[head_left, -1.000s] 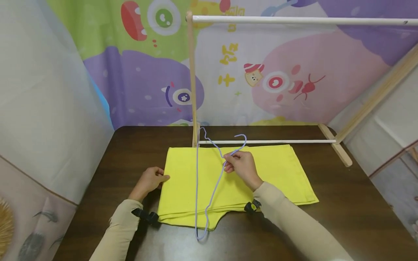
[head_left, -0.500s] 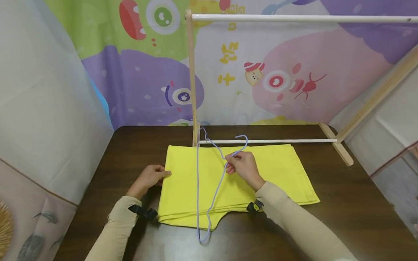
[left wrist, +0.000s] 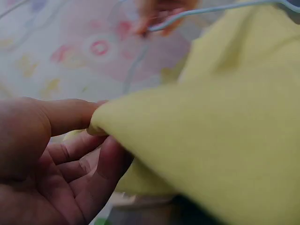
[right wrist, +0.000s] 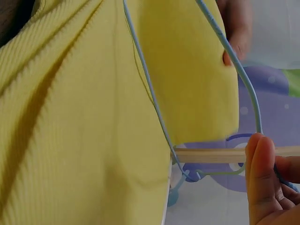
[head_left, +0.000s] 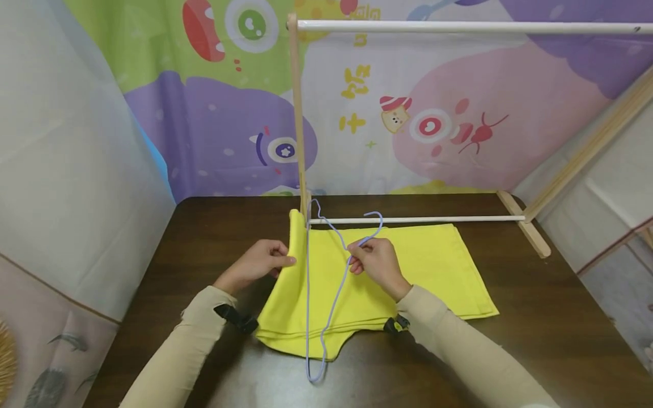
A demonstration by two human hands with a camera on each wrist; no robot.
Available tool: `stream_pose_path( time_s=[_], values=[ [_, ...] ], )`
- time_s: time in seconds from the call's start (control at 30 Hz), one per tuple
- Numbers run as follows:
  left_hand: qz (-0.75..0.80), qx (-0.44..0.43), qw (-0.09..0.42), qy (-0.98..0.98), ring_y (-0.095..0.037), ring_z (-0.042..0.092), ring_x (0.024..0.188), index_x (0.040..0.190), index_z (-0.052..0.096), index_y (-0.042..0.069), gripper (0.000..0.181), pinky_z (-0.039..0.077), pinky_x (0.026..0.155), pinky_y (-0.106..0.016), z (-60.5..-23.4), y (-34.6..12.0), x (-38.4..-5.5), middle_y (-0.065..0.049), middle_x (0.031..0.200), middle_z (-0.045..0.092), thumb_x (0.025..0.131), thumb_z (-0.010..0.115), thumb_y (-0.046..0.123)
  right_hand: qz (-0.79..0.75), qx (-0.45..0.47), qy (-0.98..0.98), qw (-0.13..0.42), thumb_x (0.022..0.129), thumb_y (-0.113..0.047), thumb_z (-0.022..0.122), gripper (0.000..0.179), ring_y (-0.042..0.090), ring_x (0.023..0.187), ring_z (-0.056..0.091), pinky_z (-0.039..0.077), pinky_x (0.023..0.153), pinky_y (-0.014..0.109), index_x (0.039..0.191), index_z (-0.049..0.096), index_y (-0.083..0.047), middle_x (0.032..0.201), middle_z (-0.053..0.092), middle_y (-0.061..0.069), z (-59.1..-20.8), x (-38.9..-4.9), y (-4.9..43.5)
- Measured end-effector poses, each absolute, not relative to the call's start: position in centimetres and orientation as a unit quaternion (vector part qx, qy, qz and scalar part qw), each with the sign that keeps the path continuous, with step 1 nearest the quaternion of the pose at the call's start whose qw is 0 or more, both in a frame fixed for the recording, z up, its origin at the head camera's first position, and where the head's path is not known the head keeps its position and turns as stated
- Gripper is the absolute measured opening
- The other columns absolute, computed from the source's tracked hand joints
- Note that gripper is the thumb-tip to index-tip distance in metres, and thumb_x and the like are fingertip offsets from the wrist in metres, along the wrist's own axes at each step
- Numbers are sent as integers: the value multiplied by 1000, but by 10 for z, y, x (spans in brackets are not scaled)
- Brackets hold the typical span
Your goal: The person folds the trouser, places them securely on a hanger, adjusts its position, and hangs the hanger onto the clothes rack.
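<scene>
Folded yellow trousers (head_left: 423,272) lie on the dark table, a curved part jutting out at their lower left. My left hand (head_left: 260,262) pinches their left edge between thumb and fingers; that edge is raised and bent toward the right. In the left wrist view the cloth (left wrist: 206,136) rises from the pinch as a blurred fold. A pale purple hanger (head_left: 334,306) stands on its side over the trousers, its hook pointing to the back right. My right hand (head_left: 376,262) pinches it at the neck below the hook. The right wrist view shows the fingers (right wrist: 263,164) at the hanger's wire.
Behind the trousers stands a wooden rack with a white top rail (head_left: 459,26) and a low white rail (head_left: 433,219). Its left post (head_left: 298,113) rises just behind the hanger's far end. A patterned cloth backdrop (head_left: 229,124) hangs behind the table (head_left: 204,218).
My left hand has moved right and slightly back, lifting and bending the trousers' left edge toward the hanger. My right hand and the hanger have stayed nearly still.
</scene>
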State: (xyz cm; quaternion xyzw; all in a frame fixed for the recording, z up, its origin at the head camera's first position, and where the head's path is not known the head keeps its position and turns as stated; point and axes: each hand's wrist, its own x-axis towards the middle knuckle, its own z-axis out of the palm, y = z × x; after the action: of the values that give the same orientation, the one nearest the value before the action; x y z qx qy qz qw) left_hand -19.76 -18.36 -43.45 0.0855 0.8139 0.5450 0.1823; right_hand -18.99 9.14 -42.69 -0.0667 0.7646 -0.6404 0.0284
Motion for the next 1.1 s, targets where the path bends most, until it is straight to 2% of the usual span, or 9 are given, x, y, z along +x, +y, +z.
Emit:
stream_pose_path(
  time_s=[0.13,0.33,0.4,0.47,0.57,0.7,0.87,1.0,1.1],
  values=[
    [518,143,216,815,-16,63,70,102,64,-4,20,56,70,-43,-429,-161,-203,-6,83,66,93,67,13,-635,-74,769,18,94,-3,64,17,13,49,62,55,51,30,92,68,13,64,65,12,-425,-188,90],
    [483,288,305,769,-31,62,108,134,49,-11,39,51,89,-41,-429,-164,-207,-22,120,62,96,55,-1,-628,-91,773,16,94,-4,64,16,15,50,63,55,52,32,91,69,11,64,66,12,-423,-187,88],
    [447,336,292,776,-35,56,118,137,45,-11,45,48,95,-44,-430,-168,-207,-24,128,57,94,56,-3,-627,-91,773,18,94,-4,63,17,15,51,63,55,52,32,91,68,12,65,66,13,-424,-187,88],
    [401,360,253,803,-36,49,125,141,43,-7,53,43,100,-48,-431,-169,-207,-24,137,50,93,62,3,-626,-91,775,18,95,-3,63,18,15,50,63,55,51,31,92,68,13,65,66,13,-425,-187,89],
    [334,344,196,856,-37,30,139,149,36,2,74,34,106,-54,-435,-164,-207,-21,153,30,89,73,23,-624,-91,776,14,95,-3,63,19,15,50,63,55,51,31,92,67,15,65,66,13,-426,-188,89],
    [267,301,169,900,-37,5,147,156,20,11,99,22,112,-55,-443,-154,-210,-16,162,4,82,77,42,-627,-97,773,20,95,-3,62,20,13,49,62,55,51,30,93,66,17,64,66,13,-427,-188,87],
    [187,297,186,918,-38,-2,147,157,16,13,101,14,114,-56,-449,-139,-217,-17,161,-1,83,73,52,-626,-98,773,31,95,-3,61,20,12,49,61,55,50,30,93,65,17,64,65,12,-427,-187,85],
    [125,296,193,927,-39,-5,146,156,22,13,97,6,115,-56,-453,-125,-220,-21,160,0,83,70,55,-621,-106,776,21,95,-4,63,21,14,49,62,55,50,31,93,65,16,64,64,12,-425,-186,85],
    [95,288,177,936,-40,0,146,154,29,11,94,8,116,-54,-455,-117,-216,-23,160,6,82,72,55,-620,-104,777,17,94,-4,63,19,15,49,62,55,50,31,91,66,15,64,65,13,-423,-185,86]
  ],
)
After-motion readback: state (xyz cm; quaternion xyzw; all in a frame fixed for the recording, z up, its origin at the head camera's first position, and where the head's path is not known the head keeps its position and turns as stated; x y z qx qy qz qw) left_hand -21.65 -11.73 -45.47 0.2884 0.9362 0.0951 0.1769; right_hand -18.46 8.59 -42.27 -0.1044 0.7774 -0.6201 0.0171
